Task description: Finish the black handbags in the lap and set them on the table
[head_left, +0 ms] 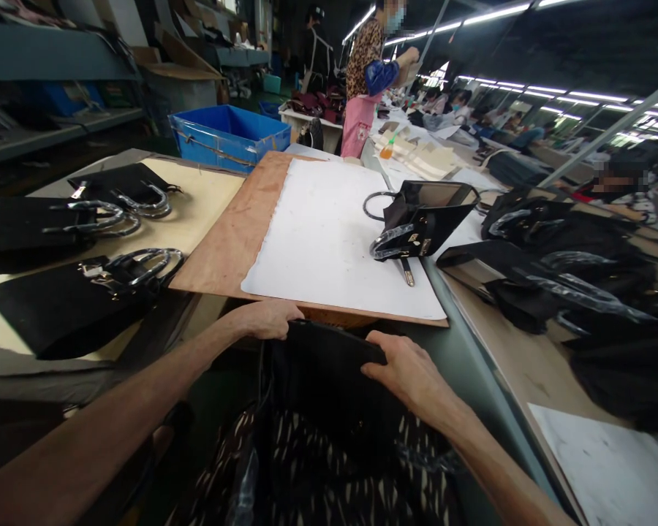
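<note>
A black handbag [329,380] is held close to my body, below the front edge of the board. Its far-left corner is pinched in my left hand [271,319], fingers closed on the edge. My right hand [406,361] grips the same bag's edge farther right, thumb and fingers wrapped over it. Plastic-wrapped handles hang down near my patterned clothing, partly lost in the dark. Ahead, another black handbag [430,223] lies tilted on white paper [323,226], its mouth open and a strap end hanging toward me.
The paper covers a brown board [224,252]. Several black handbags [71,307] lie on the left table, and more [498,281] crowd the right bench. Behind the board stands a blue bin [224,139]. A masked person [365,73] stands farther back beside the long worktable.
</note>
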A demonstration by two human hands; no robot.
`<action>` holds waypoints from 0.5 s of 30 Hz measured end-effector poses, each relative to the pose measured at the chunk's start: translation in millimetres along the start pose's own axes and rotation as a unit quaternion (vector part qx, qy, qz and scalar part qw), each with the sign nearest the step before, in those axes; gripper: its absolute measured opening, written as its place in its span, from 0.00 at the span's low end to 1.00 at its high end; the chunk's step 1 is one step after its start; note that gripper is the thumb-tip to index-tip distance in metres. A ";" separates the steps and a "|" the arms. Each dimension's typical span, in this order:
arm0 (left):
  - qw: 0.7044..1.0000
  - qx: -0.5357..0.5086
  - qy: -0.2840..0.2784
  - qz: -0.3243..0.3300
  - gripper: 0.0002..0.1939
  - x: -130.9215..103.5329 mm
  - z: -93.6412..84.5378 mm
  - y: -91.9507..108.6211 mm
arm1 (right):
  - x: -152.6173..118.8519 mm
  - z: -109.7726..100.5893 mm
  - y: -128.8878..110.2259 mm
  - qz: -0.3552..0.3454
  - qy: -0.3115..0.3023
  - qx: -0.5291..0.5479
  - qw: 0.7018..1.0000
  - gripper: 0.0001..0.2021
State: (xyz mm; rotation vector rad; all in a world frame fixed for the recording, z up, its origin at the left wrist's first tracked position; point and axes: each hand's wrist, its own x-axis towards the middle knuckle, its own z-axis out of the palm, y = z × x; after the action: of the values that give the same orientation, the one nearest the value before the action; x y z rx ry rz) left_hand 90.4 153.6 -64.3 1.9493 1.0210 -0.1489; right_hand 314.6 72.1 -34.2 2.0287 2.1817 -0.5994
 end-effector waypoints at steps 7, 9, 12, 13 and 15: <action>0.999 0.027 0.002 0.020 0.10 1.8 -1.3 -4.1 | 8.2 -6.2 11.5 -0.017 -0.075 0.135 0.988 0.03; 0.999 0.021 -0.005 0.024 0.10 3.0 -0.8 -6.4 | 9.2 -5.8 13.0 -0.018 -0.082 0.143 0.986 0.04; 0.999 0.001 -0.021 0.029 0.10 5.0 -1.2 -11.6 | 8.5 -6.1 10.9 -0.017 -0.079 0.137 0.987 0.04; 0.999 -0.011 -0.025 0.030 0.10 5.9 -1.9 -14.4 | 7.5 -7.0 8.9 -0.022 -0.076 0.135 0.988 0.04; 0.998 -0.041 -0.037 0.038 0.11 8.6 -4.3 -22.0 | 4.7 -9.8 2.9 -0.037 -0.071 0.128 0.989 0.05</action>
State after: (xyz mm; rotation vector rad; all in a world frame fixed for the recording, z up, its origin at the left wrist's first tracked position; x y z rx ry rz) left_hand 79.3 167.5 -80.4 1.8914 0.8910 -0.1332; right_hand 318.8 80.1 -27.3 1.9539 2.2006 -1.0487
